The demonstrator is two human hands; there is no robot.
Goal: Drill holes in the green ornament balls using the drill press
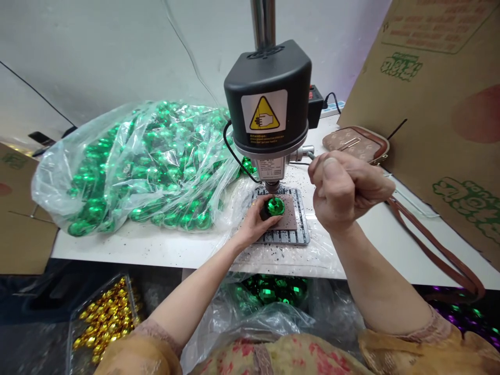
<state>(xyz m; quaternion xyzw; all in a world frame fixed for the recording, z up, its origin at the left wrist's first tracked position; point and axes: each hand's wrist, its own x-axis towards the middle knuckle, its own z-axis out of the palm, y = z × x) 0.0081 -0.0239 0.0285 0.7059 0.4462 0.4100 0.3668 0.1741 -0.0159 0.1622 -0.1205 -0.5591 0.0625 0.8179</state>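
A shiny green faceted ball (276, 207) sits under the bit of a black bench drill press (269, 99). My left hand (255, 223) grips the ball from its left side, thumb in front and fingers behind. The drill bit reaches down to the ball's top; whether it has entered cannot be made out. Beneath lies a brownish square pad (289, 219) on the slotted metal base (302, 232). My right hand (339, 185) is closed in a fist around the drill press lever (310, 154), whose end is hidden in the fingers.
A large clear bag (156, 166) of green balls lies left of the drill. At right are a handbag (355, 143) with a brown strap and a cardboard box (441, 104). Below the table edge are more green balls (269, 291) and a tub of gold balls (105, 312).
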